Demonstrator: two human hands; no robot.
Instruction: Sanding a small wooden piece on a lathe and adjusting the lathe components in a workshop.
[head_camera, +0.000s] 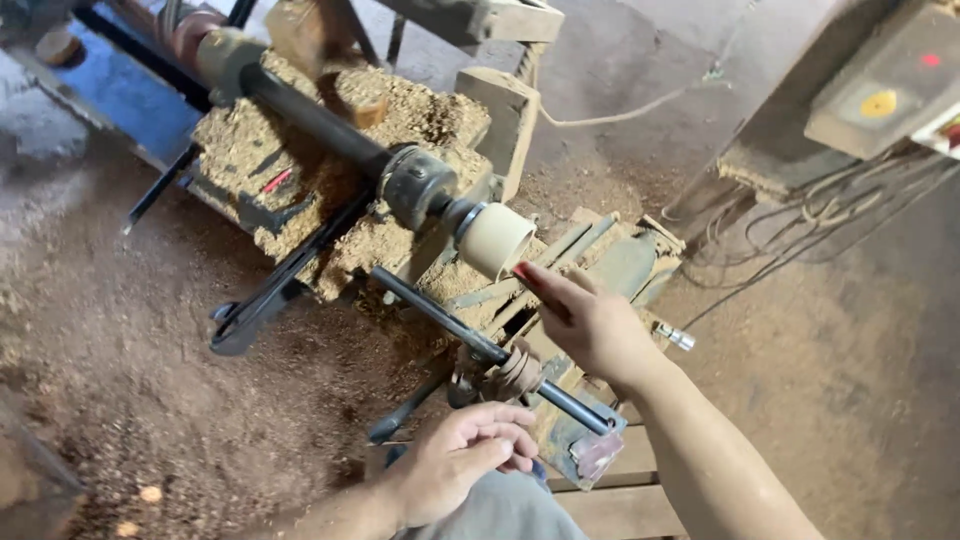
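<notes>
My right hand (590, 322) reaches toward eleven o'clock, fingers pinched on a small red-tipped piece (522, 271) touching the pale wooden cup (497, 239) on the lathe spindle (330, 125). My left hand (462, 458) rests at six o'clock, fingers curled loosely, holding nothing I can see. A dark bar (480, 345) runs between my hands. Sawdust (290, 160) heaps over the lathe at ten o'clock. A grey box (880, 90) hangs at two o'clock.
</notes>
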